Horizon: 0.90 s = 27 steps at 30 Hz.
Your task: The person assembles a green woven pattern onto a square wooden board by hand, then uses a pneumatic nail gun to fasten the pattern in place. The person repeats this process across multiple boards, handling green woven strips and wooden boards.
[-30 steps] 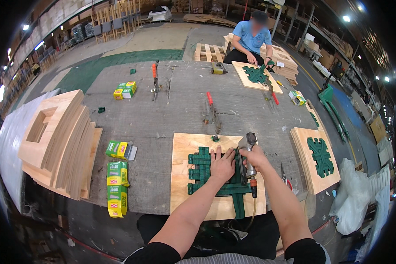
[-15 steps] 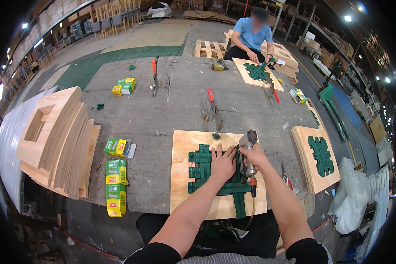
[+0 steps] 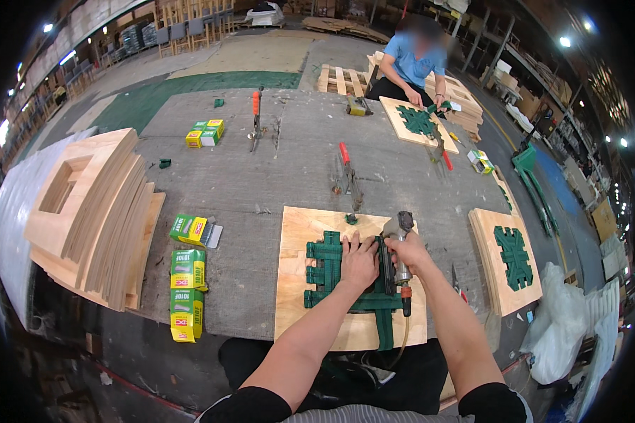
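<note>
A square wooden panel (image 3: 293, 282) lies in front of me, with woven green webbing straps (image 3: 324, 262) across its middle. My left hand (image 3: 360, 264) rests on the webbing, palm down with its fingers stretched out. My right hand (image 3: 408, 254) is wrapped round a pneumatic staple gun (image 3: 403, 224), which stands over the straps at the right of the weave. From the gun, a hose (image 3: 405, 331) runs down past the panel's near edge. One loose strap end (image 3: 384, 331) hangs toward me. The gun's nose is hidden between my hands.
Staple boxes (image 3: 188, 271) stand at the left, beside a stack of wooden frames (image 3: 85, 204). Red-handled clamps (image 3: 346, 166) are fixed on the table. Finished-looking webbed panels (image 3: 511, 257) are stacked at the right. Across the table, another person (image 3: 415, 63) handles green webbing on a panel (image 3: 434, 141).
The whole view has shifted slightly. My hands and the staple gun keep nearly the same place on the panel. Across the table, the other person's hands have moved a little.
</note>
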Motion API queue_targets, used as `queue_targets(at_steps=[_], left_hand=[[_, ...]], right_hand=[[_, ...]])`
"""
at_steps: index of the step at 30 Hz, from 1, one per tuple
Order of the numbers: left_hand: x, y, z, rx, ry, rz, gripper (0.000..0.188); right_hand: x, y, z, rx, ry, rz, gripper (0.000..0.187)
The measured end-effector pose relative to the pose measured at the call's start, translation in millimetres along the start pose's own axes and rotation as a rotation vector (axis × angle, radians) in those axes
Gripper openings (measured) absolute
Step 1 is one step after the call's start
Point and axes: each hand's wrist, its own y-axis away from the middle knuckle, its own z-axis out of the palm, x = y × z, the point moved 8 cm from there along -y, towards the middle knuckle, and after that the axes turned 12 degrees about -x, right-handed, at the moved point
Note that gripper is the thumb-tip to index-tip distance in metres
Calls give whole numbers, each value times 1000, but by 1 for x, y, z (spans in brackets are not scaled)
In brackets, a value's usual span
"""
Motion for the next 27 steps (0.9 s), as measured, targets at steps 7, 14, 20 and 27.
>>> queue_targets(at_steps=[7,14,20,27], left_hand=[[-4,2,-4,85,58,5,36],[-7,4,-7,117,85,17,33],[-5,5,-5,99,89,19,33],[-4,5,-6,117,102,29,32]], right_hand=[[-3,-1,10,-57,-10,-33,30],[-4,0,11,-82,4,-10,31],[3,2,11,-39,31,-20,30],[5,3,0,-42,27,-13,30]])
